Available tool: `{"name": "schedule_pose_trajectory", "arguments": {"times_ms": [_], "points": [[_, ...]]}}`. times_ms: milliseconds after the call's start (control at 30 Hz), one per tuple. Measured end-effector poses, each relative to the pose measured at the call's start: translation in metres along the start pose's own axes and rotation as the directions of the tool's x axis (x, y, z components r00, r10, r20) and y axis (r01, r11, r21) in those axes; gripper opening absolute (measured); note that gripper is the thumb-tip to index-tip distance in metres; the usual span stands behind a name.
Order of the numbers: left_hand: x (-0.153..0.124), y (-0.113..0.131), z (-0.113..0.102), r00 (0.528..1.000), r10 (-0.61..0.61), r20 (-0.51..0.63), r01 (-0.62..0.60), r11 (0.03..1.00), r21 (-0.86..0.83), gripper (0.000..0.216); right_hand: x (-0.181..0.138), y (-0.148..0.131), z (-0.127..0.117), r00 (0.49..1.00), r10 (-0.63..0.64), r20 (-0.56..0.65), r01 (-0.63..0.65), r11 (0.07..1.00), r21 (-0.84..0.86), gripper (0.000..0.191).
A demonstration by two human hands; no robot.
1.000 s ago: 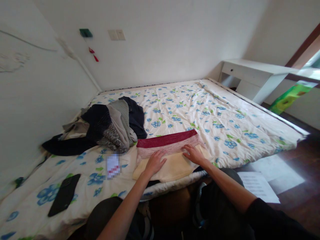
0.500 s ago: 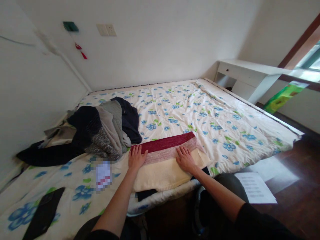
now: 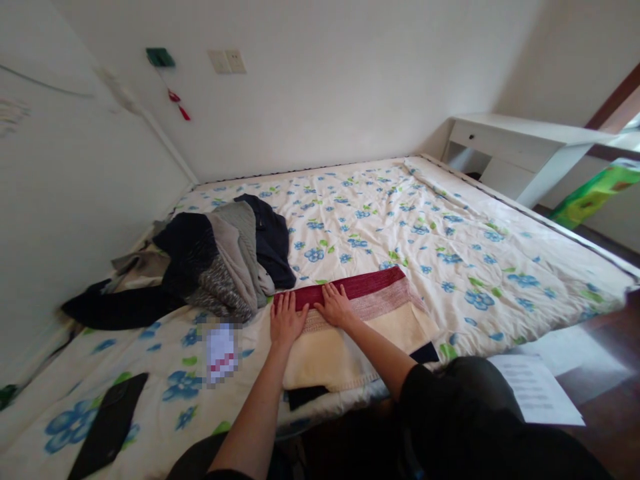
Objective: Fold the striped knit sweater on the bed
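Observation:
A folded knit garment (image 3: 380,313), dark red at the far end, pink in the middle and cream near me, lies flat at the near edge of the bed (image 3: 425,233). My left hand (image 3: 286,320) presses flat on its left edge, fingers spread. My right hand (image 3: 336,305) lies flat just beside it, on the red and pink bands. Neither hand grips anything. A dark garment (image 3: 305,396) peeks out from under the cream part.
A pile of dark and grey clothes (image 3: 210,263) sits left of the hands. A black phone (image 3: 107,427) and a small blurred card (image 3: 221,347) lie on the floral quilt at near left. A white desk (image 3: 520,153) stands at the right, paper (image 3: 537,397) on the dark floor.
My right hand slid left across the folded garment until it lay beside my left hand. My left hand moved to the garment's left edge earlier and stayed there.

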State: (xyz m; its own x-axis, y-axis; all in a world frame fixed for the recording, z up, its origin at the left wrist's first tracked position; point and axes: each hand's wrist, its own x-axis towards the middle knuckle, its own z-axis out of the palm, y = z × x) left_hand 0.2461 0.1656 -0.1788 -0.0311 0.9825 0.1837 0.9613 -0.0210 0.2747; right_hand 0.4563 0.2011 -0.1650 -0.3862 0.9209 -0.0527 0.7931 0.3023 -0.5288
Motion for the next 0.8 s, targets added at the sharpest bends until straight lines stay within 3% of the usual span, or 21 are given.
{"name": "schedule_pose_trajectory", "arguments": {"times_ms": [133, 367, 533, 667, 800], "points": [[0.001, 0.001, 0.001, 1.000, -0.021, 0.020, 0.021, 1.000, -0.003, 0.086, -0.022, 0.050, -0.021, 0.999, 0.007, -0.042, -0.008, 0.999, -0.034, 0.082], [0.000, 0.005, -0.002, 1.000, -0.023, 0.019, 0.021, 0.996, 0.090, 0.082, -0.065, 0.145, -0.073, 0.979, 0.175, -0.103, -0.191, 0.966, -0.171, 0.078], [0.000, 0.007, -0.006, 0.999, -0.021, 0.032, 0.016, 0.989, 0.147, 0.081, -0.081, 0.191, -0.097, 0.944, 0.318, -0.090, -0.330, 0.918, -0.221, 0.082], [0.001, 0.006, -0.006, 0.996, -0.047, 0.075, 0.036, 0.990, 0.138, 0.083, -0.090, 0.228, -0.110, 0.874, 0.484, -0.046, -0.484, 0.859, -0.163, 0.086], [0.006, 0.003, -0.004, 0.991, -0.065, 0.116, 0.049, 0.989, 0.140, 0.084, -0.096, 0.252, -0.113, 0.859, 0.511, -0.001, -0.509, 0.855, -0.100, 0.087]]}}
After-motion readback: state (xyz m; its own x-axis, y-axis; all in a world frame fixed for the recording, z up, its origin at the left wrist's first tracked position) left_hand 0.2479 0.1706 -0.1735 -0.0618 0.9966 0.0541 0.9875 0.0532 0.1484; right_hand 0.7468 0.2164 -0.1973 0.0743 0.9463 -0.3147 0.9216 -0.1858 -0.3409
